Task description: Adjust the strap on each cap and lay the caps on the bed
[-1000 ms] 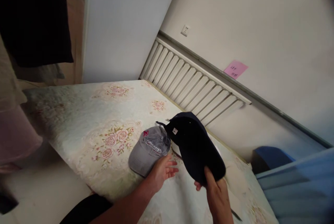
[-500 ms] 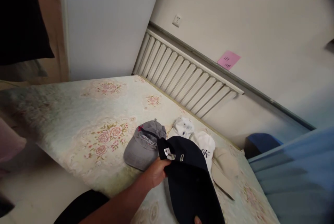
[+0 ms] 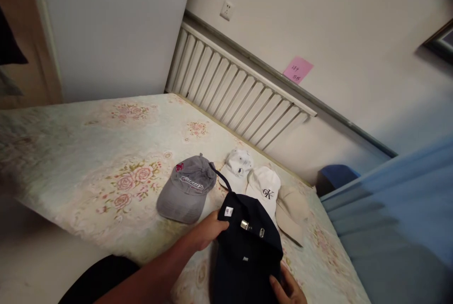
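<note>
A dark navy baseball cap [image 3: 244, 257] is held between my two hands above the bed, its inside and metal strap buckle facing me. My left hand [image 3: 208, 229] pinches its edge near a small white label, thumb on top. At the cap's lower right edge, the fingers of my right hand [image 3: 287, 287] close on it. Beyond lie a grey cap [image 3: 189, 190] with white script, a white cap with a small dark emblem [image 3: 236, 164], a white cap with dark letters [image 3: 266, 188] and a beige cap [image 3: 292, 212]. The navy cap's loose strap reaches up beside the grey cap.
The bed [image 3: 88, 153] has a floral cover. A white radiator [image 3: 233, 82] runs along the wall behind it. To the right hang blue curtains [image 3: 396, 228], with a dark blue object [image 3: 336, 176] beside them. A pink note [image 3: 297, 70] is stuck to the wall.
My right hand has come further into view, gripping the navy cap's edge. The cap has turned and sits lower, uncovering more of the grey and white caps. The camera view has shifted.
</note>
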Available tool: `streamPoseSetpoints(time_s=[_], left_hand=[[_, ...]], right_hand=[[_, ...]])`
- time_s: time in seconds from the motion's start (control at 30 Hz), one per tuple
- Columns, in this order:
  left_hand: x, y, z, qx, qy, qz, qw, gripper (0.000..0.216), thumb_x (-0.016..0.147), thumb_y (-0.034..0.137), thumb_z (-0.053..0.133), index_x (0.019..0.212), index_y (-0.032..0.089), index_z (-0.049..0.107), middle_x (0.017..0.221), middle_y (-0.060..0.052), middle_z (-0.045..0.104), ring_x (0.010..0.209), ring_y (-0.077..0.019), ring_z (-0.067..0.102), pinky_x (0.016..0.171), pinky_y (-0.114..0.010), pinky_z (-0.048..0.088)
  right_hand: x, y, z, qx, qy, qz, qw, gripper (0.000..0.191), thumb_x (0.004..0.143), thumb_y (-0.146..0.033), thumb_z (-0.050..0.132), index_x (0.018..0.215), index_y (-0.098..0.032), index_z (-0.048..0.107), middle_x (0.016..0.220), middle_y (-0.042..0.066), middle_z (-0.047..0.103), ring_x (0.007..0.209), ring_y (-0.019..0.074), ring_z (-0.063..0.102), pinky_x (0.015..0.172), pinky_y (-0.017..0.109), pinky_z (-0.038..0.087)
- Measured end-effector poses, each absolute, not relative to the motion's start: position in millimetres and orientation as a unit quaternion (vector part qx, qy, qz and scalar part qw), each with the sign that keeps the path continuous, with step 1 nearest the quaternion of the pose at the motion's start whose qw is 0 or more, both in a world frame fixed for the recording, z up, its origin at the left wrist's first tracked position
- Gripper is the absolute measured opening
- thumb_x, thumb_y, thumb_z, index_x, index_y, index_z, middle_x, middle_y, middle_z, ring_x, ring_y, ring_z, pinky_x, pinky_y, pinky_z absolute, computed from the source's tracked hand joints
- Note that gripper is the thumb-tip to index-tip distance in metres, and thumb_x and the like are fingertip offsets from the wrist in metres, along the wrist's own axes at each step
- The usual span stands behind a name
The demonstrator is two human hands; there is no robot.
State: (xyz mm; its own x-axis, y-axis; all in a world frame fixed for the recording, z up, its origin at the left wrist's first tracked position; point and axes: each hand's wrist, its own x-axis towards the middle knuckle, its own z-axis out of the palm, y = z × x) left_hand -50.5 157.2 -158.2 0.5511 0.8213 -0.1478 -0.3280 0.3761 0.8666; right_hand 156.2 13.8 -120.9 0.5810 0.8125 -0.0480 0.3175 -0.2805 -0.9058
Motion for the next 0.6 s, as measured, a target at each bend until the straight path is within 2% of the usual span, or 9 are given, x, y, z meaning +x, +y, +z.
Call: streamPoseSetpoints(time_s=[0.13, 0.27, 0.47, 0.6], left_hand=[[-54, 154, -150, 0.491, 0.281, 0.355, 0.745, 0.033, 0.064, 0.012, 0.050, 0.094, 0.014, 0.064, 0.088, -0.001, 0.067, 0.080, -0.0171, 0.058, 0.074, -0.028, 0.043], [-55, 151, -148, 0.559, 0.274, 0.328, 0.711, 0.029, 0.064, 0.012, 0.048, 0.088, 0.014, 0.064, 0.084, 0.000, 0.068, 0.076, -0.0174, 0.058, 0.069, -0.027, 0.043], [-57, 149, -146, 0.604, 0.297, 0.331, 0.661, 0.031, 0.069, 0.017, 0.048, 0.095, 0.016, 0.065, 0.097, -0.001, 0.069, 0.091, -0.0210, 0.059, 0.076, -0.027, 0.045], [-57, 151, -149, 0.634, 0.361, 0.328, 0.601, 0.028, 0.074, 0.024, 0.049, 0.096, 0.018, 0.065, 0.098, -0.002, 0.070, 0.092, -0.0220, 0.061, 0.075, -0.027, 0.046]], right_hand=[[166, 25, -110, -0.771, -0.422, 0.227, 0.420, 0.066, 0.062, -0.053, 0.067, 0.115, -0.014, 0.059, 0.097, 0.011, 0.071, 0.091, 0.0293, 0.066, 0.078, 0.036, 0.053], [170, 44, -110, -0.783, -0.492, 0.136, 0.356, 0.063, 0.072, -0.046, 0.056, 0.126, -0.012, 0.050, 0.109, 0.014, 0.066, 0.088, 0.0268, 0.066, 0.074, 0.037, 0.053], [157, 70, -121, -0.746, -0.616, 0.031, 0.250, 0.052, 0.077, -0.030, 0.047, 0.125, -0.011, 0.051, 0.125, 0.016, 0.057, 0.114, 0.0287, 0.054, 0.095, 0.040, 0.042], [153, 79, -117, -0.749, -0.622, 0.027, 0.227, 0.048, 0.076, -0.023, 0.041, 0.120, -0.016, 0.057, 0.116, 0.011, 0.064, 0.105, 0.0264, 0.059, 0.090, 0.038, 0.044]])
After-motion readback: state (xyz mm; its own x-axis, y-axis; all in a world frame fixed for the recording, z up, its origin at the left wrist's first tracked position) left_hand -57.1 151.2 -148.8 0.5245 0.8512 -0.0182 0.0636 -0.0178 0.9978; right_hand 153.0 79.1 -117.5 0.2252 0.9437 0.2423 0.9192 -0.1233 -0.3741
